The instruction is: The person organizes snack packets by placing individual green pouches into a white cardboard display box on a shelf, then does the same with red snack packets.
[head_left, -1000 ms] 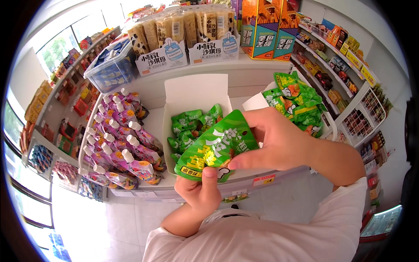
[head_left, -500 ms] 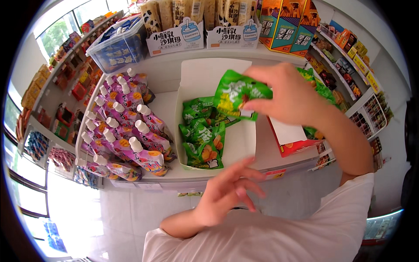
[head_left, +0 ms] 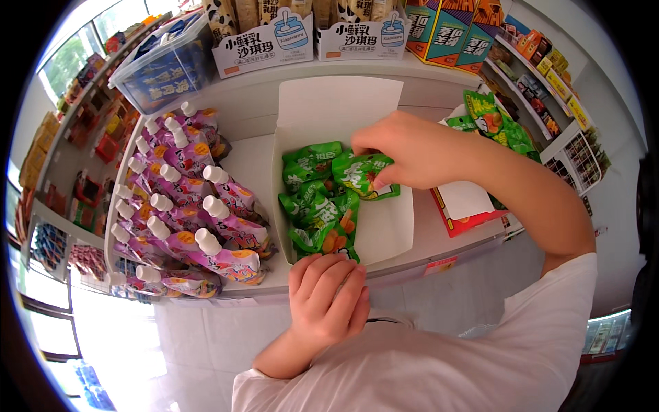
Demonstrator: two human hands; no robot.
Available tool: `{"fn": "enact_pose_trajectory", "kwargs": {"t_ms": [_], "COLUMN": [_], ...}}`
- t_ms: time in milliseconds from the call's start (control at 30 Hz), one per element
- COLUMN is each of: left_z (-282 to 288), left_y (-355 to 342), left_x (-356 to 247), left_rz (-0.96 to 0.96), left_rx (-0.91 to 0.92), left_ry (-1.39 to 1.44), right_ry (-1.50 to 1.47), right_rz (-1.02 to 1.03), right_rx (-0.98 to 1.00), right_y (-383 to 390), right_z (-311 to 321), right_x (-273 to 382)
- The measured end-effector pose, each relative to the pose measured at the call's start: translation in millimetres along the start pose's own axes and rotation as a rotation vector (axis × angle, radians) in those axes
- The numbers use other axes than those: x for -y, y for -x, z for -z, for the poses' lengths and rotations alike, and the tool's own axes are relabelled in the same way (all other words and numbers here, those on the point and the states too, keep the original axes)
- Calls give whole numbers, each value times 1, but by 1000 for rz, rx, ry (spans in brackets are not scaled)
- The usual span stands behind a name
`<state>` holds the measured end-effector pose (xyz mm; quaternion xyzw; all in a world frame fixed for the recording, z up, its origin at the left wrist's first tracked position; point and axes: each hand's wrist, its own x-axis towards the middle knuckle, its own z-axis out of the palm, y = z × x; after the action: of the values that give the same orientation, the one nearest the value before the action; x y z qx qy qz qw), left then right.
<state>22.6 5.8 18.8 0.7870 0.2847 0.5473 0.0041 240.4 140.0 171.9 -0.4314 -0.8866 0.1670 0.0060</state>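
My right hand (head_left: 405, 154) pinches a green snack packet (head_left: 362, 174) just inside the white open box (head_left: 392, 233). Other green packets (head_left: 328, 223) lie piled along the box's left side, and the held one overlaps their edge. The box's lid (head_left: 336, 103) stands raised at the back. At the box's front edge my left hand (head_left: 328, 299) is closed, its fingers curled together and its knuckles by the nearest packet. No thing shows in it, though the palm is hidden.
Left of the box stand purple pouches (head_left: 180, 223) with white caps. A red-edged box (head_left: 467, 209) with more green packets (head_left: 501, 123) is on the right, partly behind my forearm. On the ledge behind are a clear plastic bin (head_left: 165, 72), snack cartons (head_left: 264, 48) and tall orange-teal boxes (head_left: 446, 34).
My right hand has lowered the green packet into the box beside the others. The left hand has moved from spread fingers to curled ones, slightly left and up to the box's front edge.
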Motion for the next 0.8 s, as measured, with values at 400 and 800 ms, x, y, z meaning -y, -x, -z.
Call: {"fn": "enact_pose_trajectory", "kwargs": {"t_ms": [400,800], "left_z": [-1,-1], "left_y": [3,2], "left_x": [2,1], "left_rz": [5,-15], "left_rx": [67,57], "left_ry": [-47,-39], "right_ry": [157,687], "right_rz": [-186,206], "right_rx": [87,-162], "right_y": [-13,-1], "right_z": [-12,-59], "right_x": [7,-8]}}
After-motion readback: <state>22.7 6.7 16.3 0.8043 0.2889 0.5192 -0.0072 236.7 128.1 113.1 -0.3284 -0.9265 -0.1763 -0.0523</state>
